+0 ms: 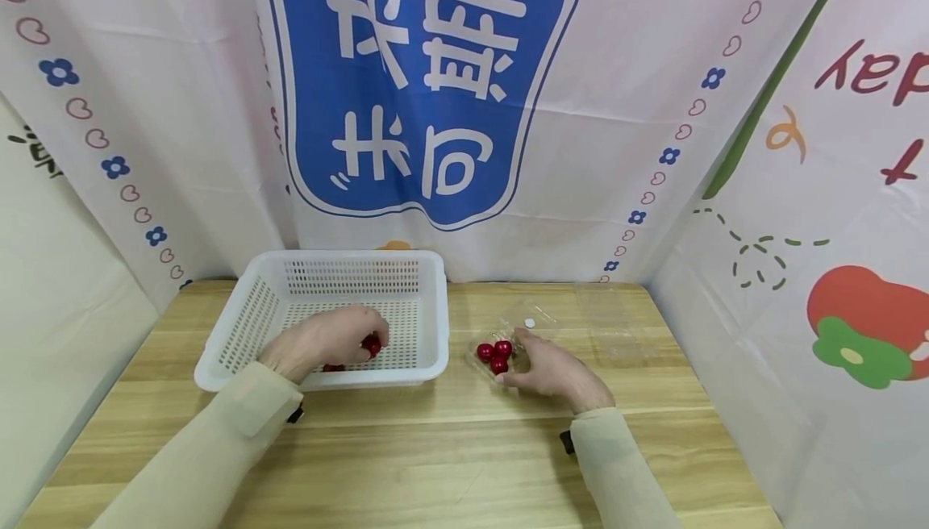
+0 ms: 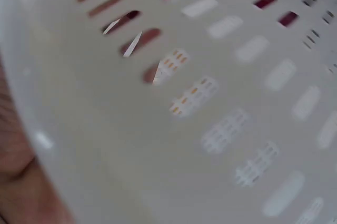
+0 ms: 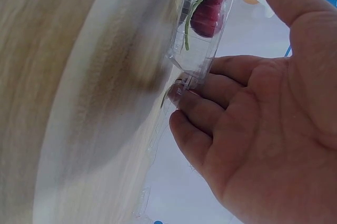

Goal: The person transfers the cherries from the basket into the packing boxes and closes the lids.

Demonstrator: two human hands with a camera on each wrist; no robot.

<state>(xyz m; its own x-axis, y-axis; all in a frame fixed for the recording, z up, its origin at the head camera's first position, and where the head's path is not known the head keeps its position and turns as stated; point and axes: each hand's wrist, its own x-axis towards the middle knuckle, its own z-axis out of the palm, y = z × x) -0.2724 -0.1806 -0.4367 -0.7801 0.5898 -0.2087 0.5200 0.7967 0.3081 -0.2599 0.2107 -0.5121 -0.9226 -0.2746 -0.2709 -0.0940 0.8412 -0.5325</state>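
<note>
My left hand [image 1: 330, 339] reaches over the near rim of the white plastic basket [image 1: 434, 331] and pinches a dark red cherry [image 1: 372, 344]. More red shows low in the basket under that hand. In the left wrist view the slotted basket wall [image 2: 131, 139] hides the fingertips. My right hand [image 1: 547, 368] lies beside a small clear plastic box [image 3: 197, 58], its fairly straight fingers touching the box's end. Three glossy cherries [image 1: 498, 364] sit in that box, and one green stem [image 3: 192, 23] is visible. Its clear lid [image 1: 540, 313] is folded back behind.
Another clear plastic container [image 1: 617, 323] lies at the back right of the wooden table [image 1: 435, 456]. Printed cloth [image 1: 602, 110] hangs behind the table and at its sides. The basket stands close to the back cloth.
</note>
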